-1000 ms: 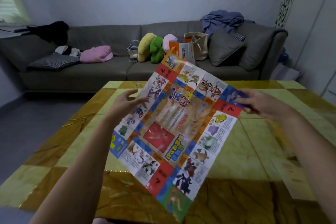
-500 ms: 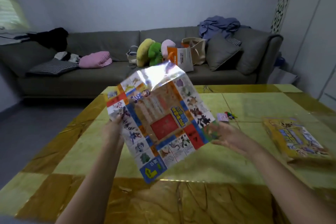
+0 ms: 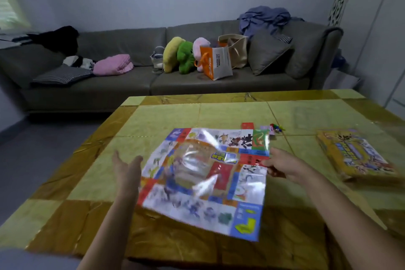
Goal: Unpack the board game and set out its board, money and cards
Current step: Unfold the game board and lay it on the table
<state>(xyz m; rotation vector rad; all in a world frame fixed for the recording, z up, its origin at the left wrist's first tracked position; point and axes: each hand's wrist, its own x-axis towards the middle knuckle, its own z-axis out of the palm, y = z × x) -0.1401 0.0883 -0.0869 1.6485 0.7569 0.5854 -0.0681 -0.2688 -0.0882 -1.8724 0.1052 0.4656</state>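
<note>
The board point(image 3: 203, 180) has come down from the air onto the worktop point(image 3: 166, 116). My left grip point(image 3: 127, 166) has let go, fingers apart; my right grip point(image 3: 282, 165) pinches its right edge. Board nearly placed.

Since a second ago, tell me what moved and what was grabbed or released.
The game board came down from tilted in the air in both hands to nearly flat on the table. The left hand let go and is open beside its left edge. The right hand still pinches the right edge. The game box and small pieces stayed on the table.
</note>
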